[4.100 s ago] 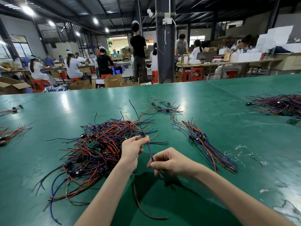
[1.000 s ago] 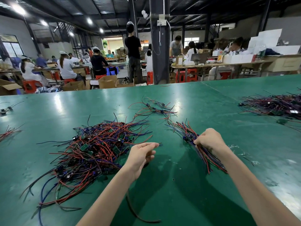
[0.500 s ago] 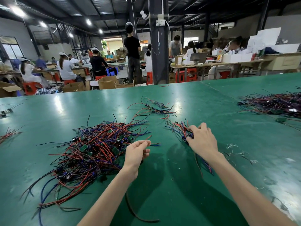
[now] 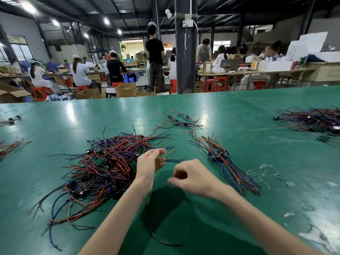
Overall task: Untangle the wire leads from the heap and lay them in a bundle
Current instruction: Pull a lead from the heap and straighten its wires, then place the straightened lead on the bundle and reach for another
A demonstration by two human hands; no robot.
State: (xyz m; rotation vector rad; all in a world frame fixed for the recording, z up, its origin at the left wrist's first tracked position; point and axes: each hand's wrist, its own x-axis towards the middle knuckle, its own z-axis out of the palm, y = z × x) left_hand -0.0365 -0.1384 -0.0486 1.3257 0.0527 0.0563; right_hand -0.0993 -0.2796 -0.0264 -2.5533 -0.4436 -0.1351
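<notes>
Head view is showing the heap (image 4: 106, 162) of red, blue and black wire leads lying left of centre on the green table (image 4: 239, 116), and the sorted bundle (image 4: 226, 162) lying to its right. The left hand (image 4: 150, 163) is hovering at the heap's right edge, fingers spread, holding nothing. The right hand (image 4: 191, 176) is blurring between heap and bundle, fingers curled; I cannot tell whether it is pinching anything. Taking the loose blue lead (image 4: 174, 160) by its free end and drawing it out slowly while pinning the heap is looking wisest.
</notes>
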